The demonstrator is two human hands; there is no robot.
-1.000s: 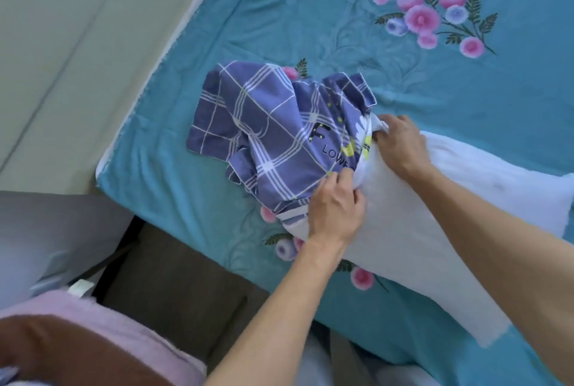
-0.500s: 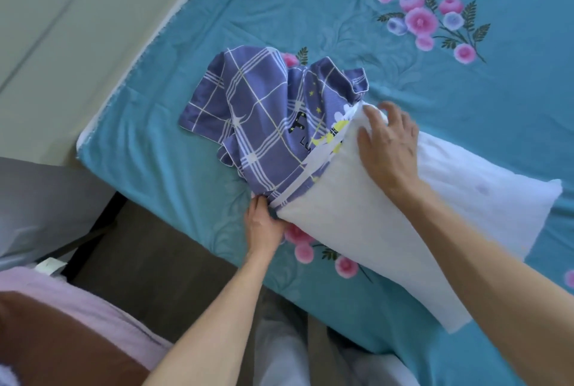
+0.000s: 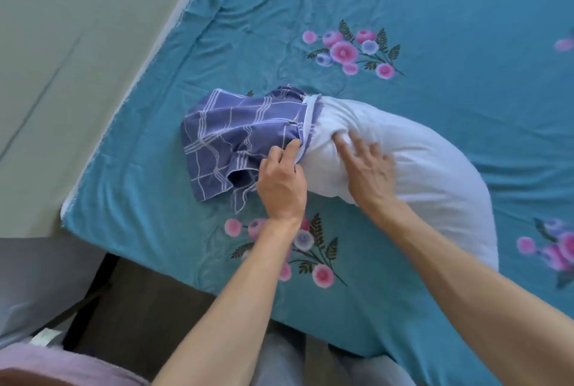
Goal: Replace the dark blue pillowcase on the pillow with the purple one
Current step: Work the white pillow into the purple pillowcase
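A bare white pillow [image 3: 428,177] lies on the teal bed, curving from the middle down to the right. The purple checked pillowcase [image 3: 230,134] covers only its left end; the rest of the case lies bunched and flat to the left. My left hand [image 3: 281,184] pinches the white-edged opening of the pillowcase at the pillow's near side. My right hand [image 3: 368,170] presses flat on the white pillow just right of that opening, fingers spread and blurred. No dark blue pillowcase is in view.
The teal flowered bedsheet [image 3: 435,13] fills most of the view, its edge running diagonally on the left beside a pale green wall [image 3: 62,59]. A dark floor strip [image 3: 149,302], a grey surface and a pink cloth [image 3: 62,367] lie at the lower left.
My left hand moved from under the pillow's near corner up onto the pillowcase opening and gripped it. The pillowcase now wraps the pillow's end. My right hand slid along the pillow.
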